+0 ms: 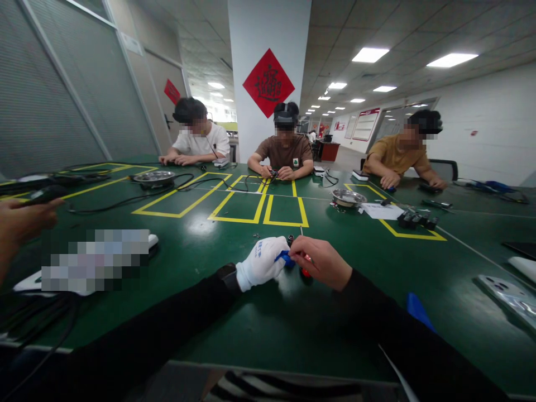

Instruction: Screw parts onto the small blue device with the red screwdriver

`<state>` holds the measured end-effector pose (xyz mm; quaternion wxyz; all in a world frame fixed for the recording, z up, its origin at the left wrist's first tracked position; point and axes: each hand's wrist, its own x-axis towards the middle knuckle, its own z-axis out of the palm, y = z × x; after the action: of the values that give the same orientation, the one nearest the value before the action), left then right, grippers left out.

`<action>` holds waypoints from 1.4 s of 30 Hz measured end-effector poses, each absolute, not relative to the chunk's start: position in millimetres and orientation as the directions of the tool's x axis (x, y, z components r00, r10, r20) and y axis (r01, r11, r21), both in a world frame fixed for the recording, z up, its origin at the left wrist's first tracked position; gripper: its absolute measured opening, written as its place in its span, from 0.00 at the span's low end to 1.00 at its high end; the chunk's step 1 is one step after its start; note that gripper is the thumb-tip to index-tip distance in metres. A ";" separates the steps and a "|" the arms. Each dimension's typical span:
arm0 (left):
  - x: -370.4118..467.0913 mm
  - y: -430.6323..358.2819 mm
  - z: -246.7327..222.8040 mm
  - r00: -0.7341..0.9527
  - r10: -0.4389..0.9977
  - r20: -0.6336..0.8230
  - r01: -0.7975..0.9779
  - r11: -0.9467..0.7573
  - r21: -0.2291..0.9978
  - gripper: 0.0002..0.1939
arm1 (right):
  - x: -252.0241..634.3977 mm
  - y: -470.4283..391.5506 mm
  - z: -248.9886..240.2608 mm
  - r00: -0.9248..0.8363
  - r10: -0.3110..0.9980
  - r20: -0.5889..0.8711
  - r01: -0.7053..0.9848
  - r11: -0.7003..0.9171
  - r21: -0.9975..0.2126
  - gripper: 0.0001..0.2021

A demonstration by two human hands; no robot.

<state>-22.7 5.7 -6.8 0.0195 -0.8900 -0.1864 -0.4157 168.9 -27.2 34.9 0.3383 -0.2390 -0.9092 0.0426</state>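
My left hand [263, 259], in a white glove with blue print, is closed on a small blue object [286, 258] near the middle of the green table. My bare right hand [321, 260] comes in from the right, its fingertips pinched at the same blue object. Below my right fingers lies a red item [306, 267], partly covered by the hand. A small dark cylindrical piece [290, 239] stands just beyond, between the two hands. What exactly the blue object is stays hidden by the fingers.
Yellow tape rectangles [286, 225] mark the table. Metal bowls [348, 197], black blocks [419, 219], a blue item [420, 312] and a phone [508, 298] lie to the right. White devices and cables are at left. Several people sit around; another hand [29, 220] reaches in at left.
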 end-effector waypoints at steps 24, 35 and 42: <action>-16.4 24.8 -24.5 0.523 0.743 0.417 0.323 -0.625 0.710 0.42 | 175.2 -10.9 22.7 -0.591 0.583 0.557 0.685 0.728 -0.035 0.03; -15.0 31.6 -29.9 0.476 0.765 0.433 0.238 -0.587 0.774 0.44 | 167.5 -9.4 18.7 -0.687 0.554 0.471 0.702 0.672 0.233 0.05; -16.7 29.6 -25.5 0.531 0.723 0.442 0.165 -0.599 0.783 0.43 | 174.3 -8.9 20.9 -0.754 0.477 0.451 0.614 0.755 0.229 0.06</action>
<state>-16.7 29.6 -25.5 -0.3513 -0.8012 -0.2772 -0.3972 174.3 -8.9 20.9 0.1858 -0.2972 -0.9182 -0.1847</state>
